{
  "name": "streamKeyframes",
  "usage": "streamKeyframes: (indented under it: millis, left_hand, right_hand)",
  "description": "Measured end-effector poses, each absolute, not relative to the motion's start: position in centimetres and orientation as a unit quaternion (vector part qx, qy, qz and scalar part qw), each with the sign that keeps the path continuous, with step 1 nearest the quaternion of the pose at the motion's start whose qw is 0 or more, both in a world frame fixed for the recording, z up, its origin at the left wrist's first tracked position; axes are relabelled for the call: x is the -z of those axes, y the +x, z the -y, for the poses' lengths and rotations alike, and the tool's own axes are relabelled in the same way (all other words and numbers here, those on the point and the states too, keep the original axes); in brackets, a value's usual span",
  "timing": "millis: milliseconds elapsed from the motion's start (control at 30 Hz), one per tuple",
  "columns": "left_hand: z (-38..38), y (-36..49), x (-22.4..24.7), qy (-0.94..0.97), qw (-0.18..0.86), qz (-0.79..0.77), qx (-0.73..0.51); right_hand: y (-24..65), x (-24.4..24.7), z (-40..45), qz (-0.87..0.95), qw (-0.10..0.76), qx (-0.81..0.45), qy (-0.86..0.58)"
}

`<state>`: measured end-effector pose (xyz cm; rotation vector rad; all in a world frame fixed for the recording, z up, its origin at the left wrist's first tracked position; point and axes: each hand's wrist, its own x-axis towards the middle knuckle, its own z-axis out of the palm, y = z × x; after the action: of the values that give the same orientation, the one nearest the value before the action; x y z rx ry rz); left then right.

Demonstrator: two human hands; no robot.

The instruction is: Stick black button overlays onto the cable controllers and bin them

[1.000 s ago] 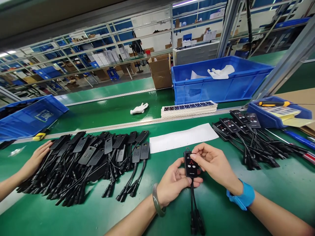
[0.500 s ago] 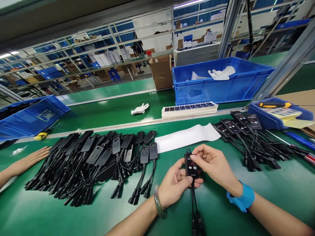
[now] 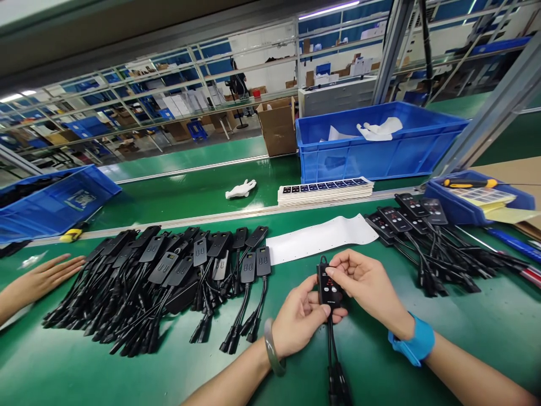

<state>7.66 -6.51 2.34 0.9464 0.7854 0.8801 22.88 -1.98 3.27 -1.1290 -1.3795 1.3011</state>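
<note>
My left hand [image 3: 300,321] grips a black controller [image 3: 329,288] with red marks and two light buttons on its face; its cables hang down toward the table's front edge. The fingers of my right hand [image 3: 359,279] are bent against the controller's upper right side, thumb on its face. Behind the hands lies a white paper strip [image 3: 316,239]. Many black controllers [image 3: 163,268] with cables are piled at the left, face down. More controllers [image 3: 397,219], face up, are heaped to the right of the strip.
Beyond the strip are a stack of label sheets [image 3: 325,194], a white glove [image 3: 240,189] and a large blue bin [image 3: 367,158]. A small blue tray [image 3: 460,207] holds a screwdriver. Another person's hand [image 3: 54,273] rests beside the left pile, near a tilted blue bin [image 3: 84,197].
The other person's hand at the left has shifted slightly, its fingers spread more. My hands and the controller are almost where they were.
</note>
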Motion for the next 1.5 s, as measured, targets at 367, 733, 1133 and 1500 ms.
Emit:
streamKeyframes:
  millis: [367, 733, 1133, 1500]
  left_hand:
    - [6.3, 7.4, -2.3, 0.386, 0.742, -0.36, -0.414]
    - [5.3, 7.2, -2.3, 0.346, 0.726, -0.365, -0.47]
    - [5.0, 7.9, -1.0, 0.384, 0.674, -0.402, -0.486]
    - [4.9, 6.3, -0.2, 0.649, 0.505, -0.408, -0.396]
  right_hand:
    - [23.4, -1.8, 1.3, 0.627, 0.407, -0.471, -0.467]
    - [22.7, -1.5, 2.6, 0.699, 0.282, -0.548, -0.362]
    - [21.7, -0.8, 2.7, 0.738, 0.327, -0.426, -0.41]
    - [29.3, -3.8, -4.0, 0.743, 0.233, 0.115, -0.617]
